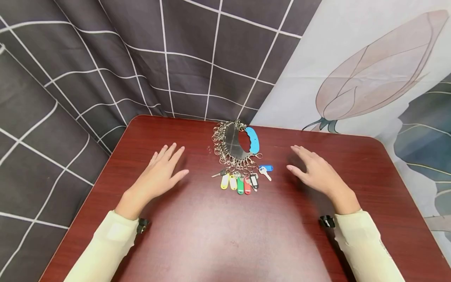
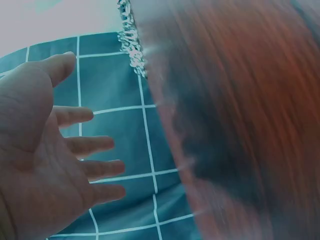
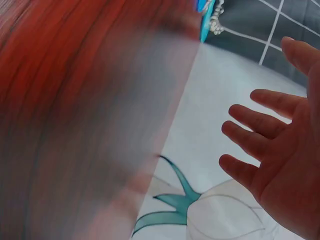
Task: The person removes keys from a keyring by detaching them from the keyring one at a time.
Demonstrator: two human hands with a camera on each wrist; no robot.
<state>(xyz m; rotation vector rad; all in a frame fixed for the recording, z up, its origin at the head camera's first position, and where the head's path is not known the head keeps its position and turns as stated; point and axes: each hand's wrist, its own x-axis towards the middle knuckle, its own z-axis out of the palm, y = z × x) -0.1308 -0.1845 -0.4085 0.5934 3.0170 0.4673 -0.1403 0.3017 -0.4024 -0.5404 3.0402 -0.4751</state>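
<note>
A key holder with a dark curved plate (image 1: 232, 141) and a blue handle (image 1: 253, 140) lies near the table's far edge, ringed by many small metal clasps. Several keys with coloured tags lie at its near side: yellow tags (image 1: 224, 181), a green tag (image 1: 240, 185), a red tag (image 1: 247, 186), a black tag (image 1: 254, 180) and a blue tag (image 1: 266, 168). To the left of it is my left hand (image 1: 156, 174), fingers spread, holding nothing. My right hand (image 1: 317, 171) is on the other side, fingers extended, also holding nothing. Both wrist views show the fingers apart from any object.
The reddish-brown table (image 1: 211, 235) has rounded far corners. Behind it hangs a dark curtain with white grid lines (image 1: 190, 70), and to the right a white cloth with a flower print (image 1: 303, 86). Each wrist wears a black strap (image 1: 327, 221).
</note>
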